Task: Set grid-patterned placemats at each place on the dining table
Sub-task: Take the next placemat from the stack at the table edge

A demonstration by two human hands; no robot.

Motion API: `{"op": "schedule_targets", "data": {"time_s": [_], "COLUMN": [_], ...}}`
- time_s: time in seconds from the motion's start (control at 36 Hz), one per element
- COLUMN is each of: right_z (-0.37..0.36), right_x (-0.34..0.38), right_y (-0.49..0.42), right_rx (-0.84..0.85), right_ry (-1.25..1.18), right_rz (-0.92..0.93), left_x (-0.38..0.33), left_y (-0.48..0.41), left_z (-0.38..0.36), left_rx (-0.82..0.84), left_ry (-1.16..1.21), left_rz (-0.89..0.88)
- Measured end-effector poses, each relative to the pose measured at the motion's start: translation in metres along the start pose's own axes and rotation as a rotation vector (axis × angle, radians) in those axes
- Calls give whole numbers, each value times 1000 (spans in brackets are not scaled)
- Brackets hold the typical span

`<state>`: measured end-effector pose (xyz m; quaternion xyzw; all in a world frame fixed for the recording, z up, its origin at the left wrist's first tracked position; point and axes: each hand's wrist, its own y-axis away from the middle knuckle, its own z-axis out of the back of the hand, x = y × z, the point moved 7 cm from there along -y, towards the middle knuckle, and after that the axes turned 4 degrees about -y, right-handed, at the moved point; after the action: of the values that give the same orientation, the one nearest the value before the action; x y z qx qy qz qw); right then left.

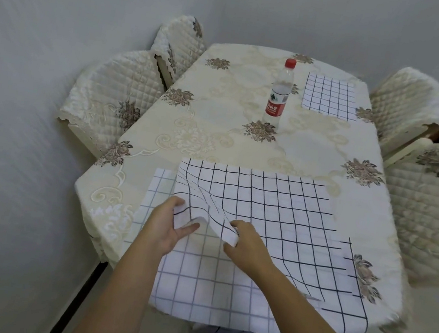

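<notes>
A stack of white placemats with dark grid lines lies at the near end of the dining table (217, 137). The top placemat (277, 212) is lifted and folded at its near left edge. My left hand (166, 227) pinches that raised edge between thumb and fingers. My right hand (246, 244) grips the same edge just to the right. The lower placemats (208, 287) lie flat beneath, reaching the table's near edge. One more grid placemat (329, 97) lies flat at the far right place.
A water bottle (279, 89) with a red cap stands upright near the table's middle. Quilted chairs stand at the left (109, 93) and right (430, 198) sides, with more behind. Grey walls close in at the left and back.
</notes>
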<state>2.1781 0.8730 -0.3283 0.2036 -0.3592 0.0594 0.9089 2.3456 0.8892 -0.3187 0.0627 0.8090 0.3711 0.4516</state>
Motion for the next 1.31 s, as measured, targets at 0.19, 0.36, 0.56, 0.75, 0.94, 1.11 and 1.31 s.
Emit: {"op": "schedule_targets", "data": {"time_s": [0.19,0.36,0.56,0.75,0.94,1.11,1.31], "right_z": [18,20,12,-5,-20,-33,-26], "right_x": [-42,-44,-24,0,3,7,-3], "right_y": [7,10,9,16,21,23,1], "right_rx": [-132,-249,-265,-155,-60,139,96], "right_ry": [67,19,40,102,-28,-295,-263], "right_rz": [-124,-92,-10,54,-4,29,19], "left_x": [17,56,103,126,124,109,83], "left_y": [-16,2,24,29,33,21,5], "left_z": [39,43,9,-35,-41,3,75], "left_rx": [-51,18,113,253,195,-39,-248], "left_ry": [255,487,157,-133,-77,-212,-351], "left_rz": [42,88,151,235,207,135,56]}}
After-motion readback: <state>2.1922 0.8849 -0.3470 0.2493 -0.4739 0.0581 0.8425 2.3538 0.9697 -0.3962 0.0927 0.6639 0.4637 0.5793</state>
